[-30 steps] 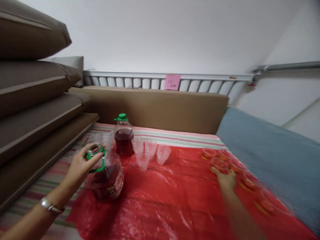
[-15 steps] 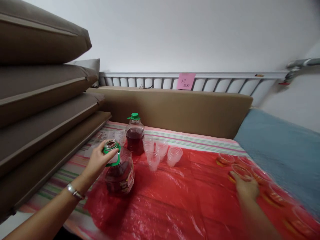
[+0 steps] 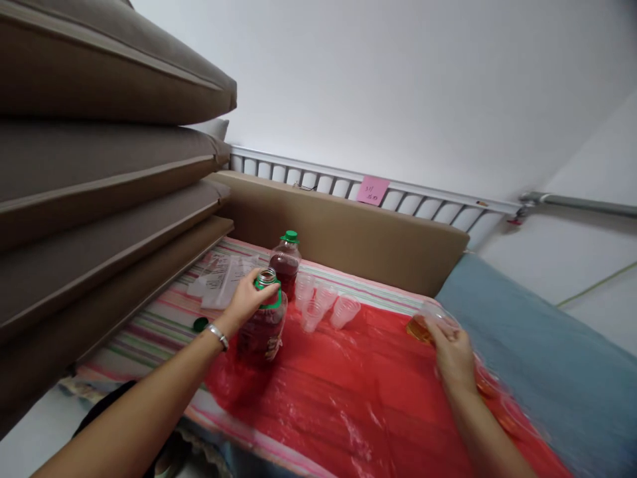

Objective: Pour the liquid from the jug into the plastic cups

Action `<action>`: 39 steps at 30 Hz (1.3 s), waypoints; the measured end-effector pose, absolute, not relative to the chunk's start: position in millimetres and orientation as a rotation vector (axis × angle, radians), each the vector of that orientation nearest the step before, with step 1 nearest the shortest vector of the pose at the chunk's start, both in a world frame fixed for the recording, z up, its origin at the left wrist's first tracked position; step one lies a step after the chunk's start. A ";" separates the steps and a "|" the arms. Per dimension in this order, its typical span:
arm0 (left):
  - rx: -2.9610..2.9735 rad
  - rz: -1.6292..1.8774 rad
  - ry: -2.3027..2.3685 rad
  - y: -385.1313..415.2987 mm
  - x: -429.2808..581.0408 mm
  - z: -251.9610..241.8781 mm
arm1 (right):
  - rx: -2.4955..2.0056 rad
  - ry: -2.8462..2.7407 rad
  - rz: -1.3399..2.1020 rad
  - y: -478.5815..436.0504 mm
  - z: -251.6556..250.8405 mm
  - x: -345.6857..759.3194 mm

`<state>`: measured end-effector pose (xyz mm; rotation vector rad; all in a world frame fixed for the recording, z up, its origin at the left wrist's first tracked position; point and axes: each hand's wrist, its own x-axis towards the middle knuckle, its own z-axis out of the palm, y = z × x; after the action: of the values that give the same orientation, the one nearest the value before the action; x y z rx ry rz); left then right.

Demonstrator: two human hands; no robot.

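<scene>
My left hand (image 3: 256, 292) is closed around the green-collared neck of an uncapped jug (image 3: 261, 328) of dark red liquid, which stands upright on the red plastic sheet (image 3: 318, 378). Over at the right edge of the sheet, my right hand (image 3: 455, 352) has its fingers closed on a clear plastic cup (image 3: 442, 313). Amber liquid (image 3: 421, 328) shows just left of those fingers; whether it is in this cup or a neighbour is blurred. Behind the open jug is a second jug (image 3: 285, 260), its green cap on. Stacks of clear cups (image 3: 344, 311) stand beside it.
Filled cups (image 3: 505, 415) line the right edge, partly behind my right forearm. A dark green cap (image 3: 200, 324) and clear plastic wrappers (image 3: 223, 282) lie on the striped cloth (image 3: 144, 338). Stacked brown cushions (image 3: 114, 153) rise at the left; a blue surface (image 3: 537, 332) borders the right.
The view has turned, so the scene sits tilted. My right hand has shifted toward the far end of the filled cups, fingers on a cup. My left hand keeps its hold on the jug's neck.
</scene>
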<state>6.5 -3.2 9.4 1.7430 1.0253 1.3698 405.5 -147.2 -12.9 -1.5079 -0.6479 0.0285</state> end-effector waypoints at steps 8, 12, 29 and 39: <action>1.724 1.379 0.958 -2.8 3.2 6.0 | -1.188 -0.866 0.373 -114.1 53.2 282.1; 1.719 1.391 0.955 -1.9 2.7 3.5 | -1.203 -1.047 0.456 -94.9 65.3 232.2; 1.748 1.429 0.965 3.6 1.7 -5.5 | -1.446 -1.779 0.040 -52.6 95.1 155.3; 1.756 1.434 0.960 2.2 -0.1 -4.1 | -1.507 -2.032 -0.237 -45.3 92.8 156.0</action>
<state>-0.1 2.2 -4.1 1.7563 0.9603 1.4344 156.0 -45.3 92.8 -1.5075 -2.0320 -0.2365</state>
